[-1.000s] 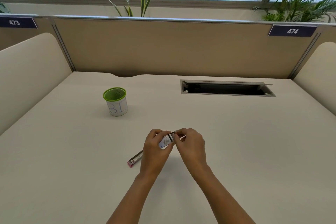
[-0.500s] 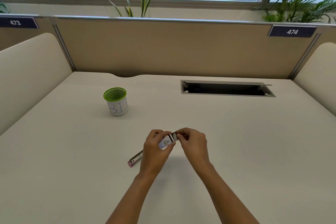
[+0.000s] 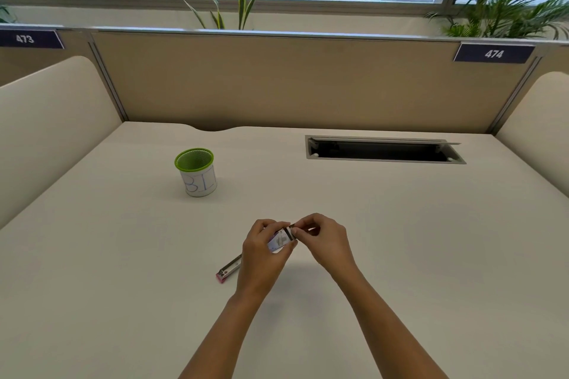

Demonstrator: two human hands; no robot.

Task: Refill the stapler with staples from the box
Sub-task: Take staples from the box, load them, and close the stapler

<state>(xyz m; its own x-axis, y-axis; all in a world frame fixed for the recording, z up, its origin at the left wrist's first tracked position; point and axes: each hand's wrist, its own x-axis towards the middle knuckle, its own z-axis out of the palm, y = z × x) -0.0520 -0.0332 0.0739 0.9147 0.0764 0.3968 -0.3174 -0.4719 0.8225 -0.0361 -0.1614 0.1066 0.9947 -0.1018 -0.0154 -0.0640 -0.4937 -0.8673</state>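
Observation:
A small white staple box is held above the desk in my left hand, which wraps around it from the left. My right hand pinches the box's open right end with thumb and fingers; what it grips there is too small to tell. The stapler, metal with a pink end, lies open on the desk just left of and below my left hand, partly hidden by that hand.
A white mesh pen cup with a green rim stands at the left back. An open cable slot is cut into the desk at the right back. Beige partition panels enclose the desk at the back and both sides.
My right hand's fingers have shifted slightly at the box's right end. The box, the left hand and the stapler stay almost where they were.

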